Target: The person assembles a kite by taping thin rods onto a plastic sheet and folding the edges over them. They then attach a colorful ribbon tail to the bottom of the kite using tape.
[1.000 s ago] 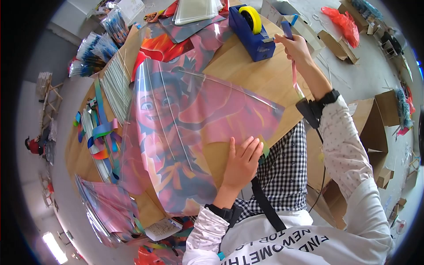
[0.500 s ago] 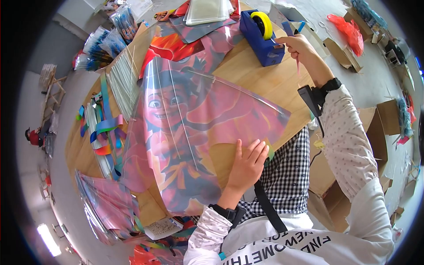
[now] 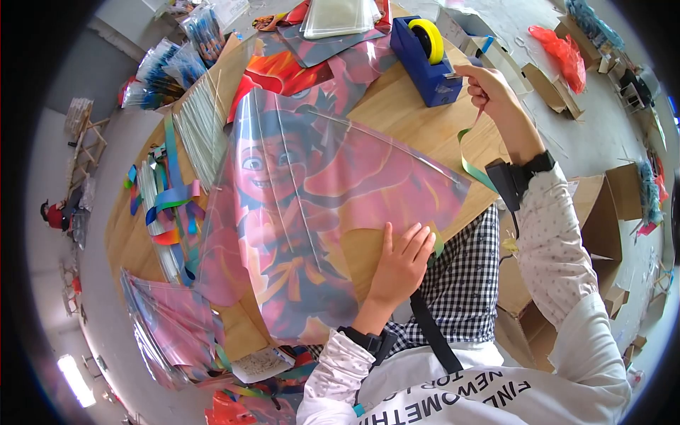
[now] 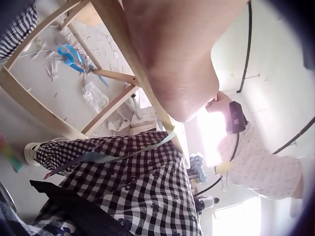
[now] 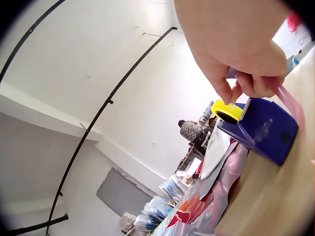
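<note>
A translucent kite sheet (image 3: pixel 297 205) printed with a cartoon figure lies across the wooden table (image 3: pixel 404 113), with thin rods (image 3: pixel 382 142) on it. My left hand (image 3: pixel 404 248) presses flat on the sheet's near corner, fingers straight; the left wrist view shows only its palm (image 4: pixel 172 59) against the table edge. My right hand (image 3: pixel 476 76) is at the cutter end of the blue tape dispenser (image 3: pixel 428 60) with its yellow roll (image 3: pixel 432 32). It pinches a thin green-pink ribbon (image 3: pixel 465 161) that curls down beside the wrist. In the right wrist view the fingertips (image 5: pixel 236 88) pinch just above the dispenser (image 5: pixel 261 130).
Bundled thin rods (image 3: pixel 202 120) and loose coloured ribbons (image 3: pixel 159 205) lie along the table's left side. More kite sheets (image 3: pixel 170 322) are stacked at the near left, and clear bags (image 3: pixel 336 15) at the far edge. Cardboard boxes (image 3: pixel 602 205) stand on the floor at right.
My right hand has stayed at the dispenser, edging closer to its cutter. The ribbon in it now hangs as a green curl. The left hand has kept pressing the sheet.
</note>
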`<state>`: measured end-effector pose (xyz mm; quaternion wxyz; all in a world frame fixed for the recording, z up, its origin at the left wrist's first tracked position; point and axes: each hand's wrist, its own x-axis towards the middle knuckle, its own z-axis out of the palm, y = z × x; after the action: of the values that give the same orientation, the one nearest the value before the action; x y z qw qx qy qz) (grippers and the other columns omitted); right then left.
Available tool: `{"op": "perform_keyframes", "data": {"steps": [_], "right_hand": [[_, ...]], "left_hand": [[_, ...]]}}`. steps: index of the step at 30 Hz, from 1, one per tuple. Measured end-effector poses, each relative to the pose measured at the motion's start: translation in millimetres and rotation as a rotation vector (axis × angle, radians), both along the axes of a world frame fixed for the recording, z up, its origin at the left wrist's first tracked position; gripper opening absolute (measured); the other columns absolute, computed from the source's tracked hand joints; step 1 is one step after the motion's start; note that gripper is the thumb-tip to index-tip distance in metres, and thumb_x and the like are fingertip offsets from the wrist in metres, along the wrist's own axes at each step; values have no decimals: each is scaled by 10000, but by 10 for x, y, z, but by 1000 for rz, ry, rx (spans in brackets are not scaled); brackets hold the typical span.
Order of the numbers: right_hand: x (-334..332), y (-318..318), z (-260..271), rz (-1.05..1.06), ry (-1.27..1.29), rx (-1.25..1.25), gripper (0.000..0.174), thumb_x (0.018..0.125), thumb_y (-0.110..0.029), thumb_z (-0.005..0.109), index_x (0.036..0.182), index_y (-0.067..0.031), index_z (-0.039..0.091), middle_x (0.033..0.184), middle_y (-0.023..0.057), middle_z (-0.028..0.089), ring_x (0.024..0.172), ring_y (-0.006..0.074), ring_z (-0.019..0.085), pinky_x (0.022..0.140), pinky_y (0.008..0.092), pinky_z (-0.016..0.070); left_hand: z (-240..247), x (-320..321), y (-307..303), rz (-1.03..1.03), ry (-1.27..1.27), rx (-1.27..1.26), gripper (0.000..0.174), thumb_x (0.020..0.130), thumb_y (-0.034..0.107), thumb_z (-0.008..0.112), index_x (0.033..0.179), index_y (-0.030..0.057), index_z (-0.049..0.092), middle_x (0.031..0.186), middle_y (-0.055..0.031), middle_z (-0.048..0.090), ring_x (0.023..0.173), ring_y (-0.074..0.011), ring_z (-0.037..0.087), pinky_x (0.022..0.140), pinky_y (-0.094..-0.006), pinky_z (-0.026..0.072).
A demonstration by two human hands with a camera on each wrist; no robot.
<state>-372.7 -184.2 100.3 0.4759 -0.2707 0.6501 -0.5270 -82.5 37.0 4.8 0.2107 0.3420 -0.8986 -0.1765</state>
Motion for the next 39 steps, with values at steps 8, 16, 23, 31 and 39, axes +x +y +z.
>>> {"op": "perform_keyframes", "data": {"steps": [8,16,23,31,39], "right_hand": [[-63,128,-154,5,-184,9,365,835,-128,771,666,-116,448,594,-53,380,468,39,306,406,227,191],[124,240,-455,-111,-16,-129,307,841,-203,787,704,-113,528,598,-56,389,463,38,300,417,234,207],[501,935,-552,8,-107,-196,165,876,-175,748,914,-52,646,643,-77,451,516,16,348,450,226,220],[587,2057,227,225,151,-75,181,874,-94,728,1033,-28,673,817,-48,585,637,11,486,555,183,327],[811,2433,-353,194,127,-80,330,872,-14,711,1185,-10,607,824,-31,582,727,26,515,649,197,411]], "left_hand": [[44,-7,5,-3,-19,30,537,790,97,671,1316,80,562,1361,-57,519,1328,-225,458,1170,-627,208],[18,-15,13,7,-13,-16,524,789,78,649,1306,77,565,1357,-62,520,1325,-235,459,1170,-625,211],[-2,13,53,10,-7,-15,518,788,75,641,1301,72,570,1349,-70,527,1310,-249,476,1154,-637,234],[38,-13,2,3,-31,6,549,773,65,664,1316,70,582,1329,-81,528,1305,-249,489,1155,-641,233],[66,-12,-3,-2,-11,39,533,765,30,664,1291,74,597,1315,-87,529,1301,-257,493,1151,-648,234]]}}
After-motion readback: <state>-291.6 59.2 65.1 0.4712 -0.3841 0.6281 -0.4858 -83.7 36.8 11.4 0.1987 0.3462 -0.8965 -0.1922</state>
